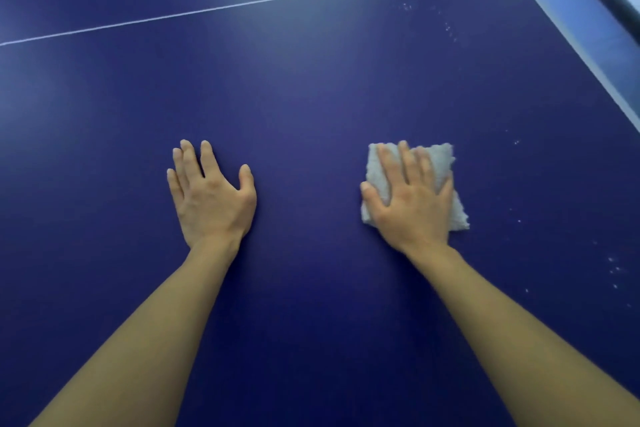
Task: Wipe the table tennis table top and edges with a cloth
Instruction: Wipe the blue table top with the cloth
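A person's right hand (412,198) is pressing a folded white cloth (443,163) flat on the blue counter (311,80), fingers (403,156) spread; the left hand (211,194) is resting beside it, fingers splayed.

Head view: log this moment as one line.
right hand flat, pressing folded white cloth on table top | left hand flat on bare top | white specks right of cloth

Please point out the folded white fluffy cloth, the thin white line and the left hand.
Folded white fluffy cloth (440,158), head view: far right corner.
Thin white line (242,4), head view: mid-length.
Left hand (211,196), head view: back of hand.
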